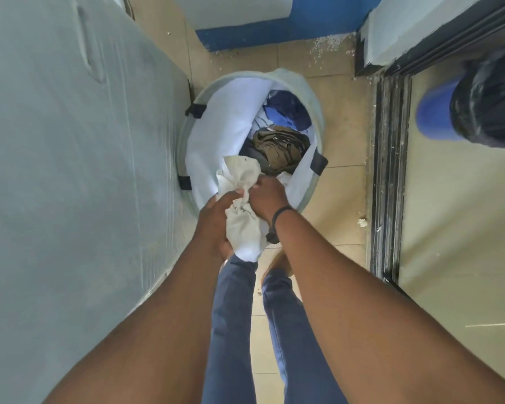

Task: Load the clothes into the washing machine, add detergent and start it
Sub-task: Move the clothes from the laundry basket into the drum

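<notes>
Looking straight down: laundry basket (309,91) stands on the tiled floor (341,182) at 12 o'clock from the person's legs (233,316), pale green rim, white lining, dark strap loops on its sides. Both hands meet over the basket's near edge, at 6 o'clock on its rim. Left hand (216,220) clenched around the lower bunch of a cream-white cloth (244,225), fingers wrapped under it. Right hand (267,196) pinches the same cloth at its twisted middle, grip tight, dark wristband (277,214) on that wrist. The cloth's upper end (239,170) flops over the inside of the basket, lower end hangs toward the legs. The other clothes are inside the basket: an olive-brown garment (280,147) at centre, blue clothes (286,109) at 12 o'clock from it, white fabric around them. Large grey-green covered surface (70,170) fills the 9 o'clock side, just beside the basket, touching or nearly so, cannot tell what it is. At 3 o'clock a black sliding-door track (388,176) runs along the floor. At 2 o'clock a blue cylinder with a black bag on it (478,112), blurred. Blue-painted wall base (274,33) at 12 o'clock, white crumbs (324,48) scattered on the floor near it.
</notes>
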